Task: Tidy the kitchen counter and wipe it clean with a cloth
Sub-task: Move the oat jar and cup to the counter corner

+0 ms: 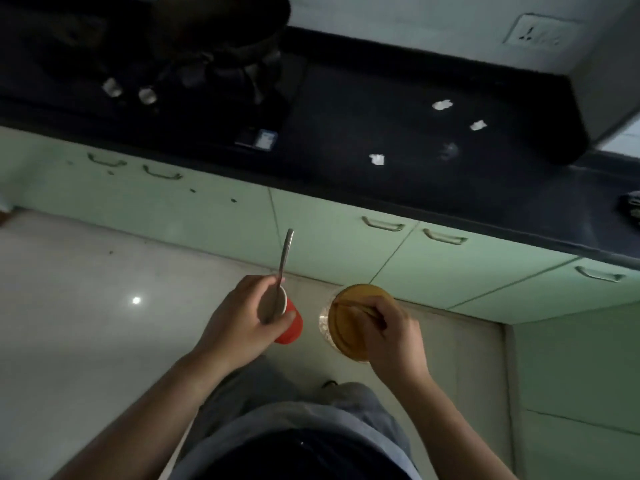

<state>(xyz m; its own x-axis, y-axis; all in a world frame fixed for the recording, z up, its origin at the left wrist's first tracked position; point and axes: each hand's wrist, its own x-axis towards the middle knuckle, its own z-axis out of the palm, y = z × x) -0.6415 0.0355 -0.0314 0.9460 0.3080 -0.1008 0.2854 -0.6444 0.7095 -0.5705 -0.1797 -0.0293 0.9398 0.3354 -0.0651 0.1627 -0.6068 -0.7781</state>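
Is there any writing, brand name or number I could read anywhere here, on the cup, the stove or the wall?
No text is legible.
Sticker on the stove's front edge: it may carry print, too small and blurred to read.
Wall socket: only pin holes and switches, no readable marking.
Red cup in the left hand: no print visible.
Amber plate in the right hand: no print visible.

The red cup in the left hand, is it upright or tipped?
Tipped: the red cup leans, its mouth facing the camera, spoon sticking out.
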